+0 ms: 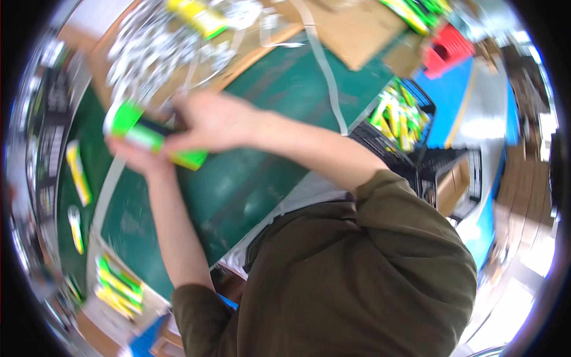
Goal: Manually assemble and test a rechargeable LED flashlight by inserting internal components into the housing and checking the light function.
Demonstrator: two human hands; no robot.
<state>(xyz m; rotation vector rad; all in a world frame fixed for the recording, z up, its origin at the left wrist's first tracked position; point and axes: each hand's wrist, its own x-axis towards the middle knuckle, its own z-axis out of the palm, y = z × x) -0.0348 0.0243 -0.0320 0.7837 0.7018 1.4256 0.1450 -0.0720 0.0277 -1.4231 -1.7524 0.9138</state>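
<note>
Both my hands are at the left over the green work table [256, 77], blurred by motion. Between them is a slim green and white box [146, 137] with a dark band, held tilted. My left hand [140, 157] supports it from below, fingers wrapped round its far left end. My right hand [211, 122] grips the near right end, thumb along its side; a small dark thing shows by its fingers, too blurred to name. Just beyond lies a heap of tangled white cable-like pieces [151, 50] in an open cardboard box, with a yellow and green package [199, 16] on top.
At the right, a black crate [425, 98] holds several yellow-green packages, beside another black crate [473, 172] with cardboard inside. A red bin [447, 50] stands farther back. Several packages [119, 288] lie at the lower left; a yellow one [78, 172] lies on the left strip.
</note>
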